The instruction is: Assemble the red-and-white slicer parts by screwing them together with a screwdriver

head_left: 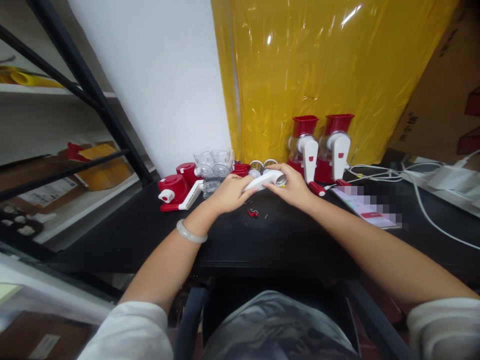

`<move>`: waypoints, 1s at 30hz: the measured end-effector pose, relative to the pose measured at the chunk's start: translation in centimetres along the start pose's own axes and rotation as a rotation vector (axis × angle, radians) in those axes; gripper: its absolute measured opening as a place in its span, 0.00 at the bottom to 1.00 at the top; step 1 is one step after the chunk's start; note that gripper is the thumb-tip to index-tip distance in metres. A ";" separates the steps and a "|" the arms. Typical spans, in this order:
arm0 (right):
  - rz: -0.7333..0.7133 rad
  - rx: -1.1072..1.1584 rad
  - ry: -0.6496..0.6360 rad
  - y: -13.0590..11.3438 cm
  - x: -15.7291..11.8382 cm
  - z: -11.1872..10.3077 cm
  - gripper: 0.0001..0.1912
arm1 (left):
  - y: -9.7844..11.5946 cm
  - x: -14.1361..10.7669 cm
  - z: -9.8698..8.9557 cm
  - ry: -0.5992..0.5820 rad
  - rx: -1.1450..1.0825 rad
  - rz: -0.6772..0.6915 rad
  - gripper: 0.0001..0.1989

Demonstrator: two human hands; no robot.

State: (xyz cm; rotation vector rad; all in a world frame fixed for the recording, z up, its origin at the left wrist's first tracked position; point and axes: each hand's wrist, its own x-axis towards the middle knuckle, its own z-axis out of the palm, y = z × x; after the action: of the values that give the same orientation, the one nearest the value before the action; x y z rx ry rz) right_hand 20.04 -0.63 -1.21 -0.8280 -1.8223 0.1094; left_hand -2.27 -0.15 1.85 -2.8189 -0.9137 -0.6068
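Over the black table, both of my hands grip one white crank handle [264,181]. My left hand [233,193] is closed on its narrow left end. At the wider, round right end, my right hand [291,186] is closed with thumb in front and fingers behind. Below the handle lie a small red plastic piece [253,213] and several tiny metal pins or screws [266,216]. Just behind my hands stand metal grater drums [256,167], partly hidden by my fingers, beside some red parts [242,169].
Left on the black table [150,240] are red grinder bases [174,190] and clear plastic housings [213,165]. Two assembled red-and-white rotary graters [309,150] stand at the right. Farther right lie a tablet-like screen [363,205], white cables [378,172] and a power strip [450,180].
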 end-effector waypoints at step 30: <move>-0.008 -0.288 -0.178 1.9 0.5 -1.2 0.21 | -0.5 -0.1 0.1 -0.019 -0.159 -0.215 0.11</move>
State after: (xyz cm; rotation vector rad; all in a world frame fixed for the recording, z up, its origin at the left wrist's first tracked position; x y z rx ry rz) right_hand 21.87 0.73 -1.19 -1.0391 -2.0389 -0.0900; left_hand -2.59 0.19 1.69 -2.8903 -1.2361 -0.7085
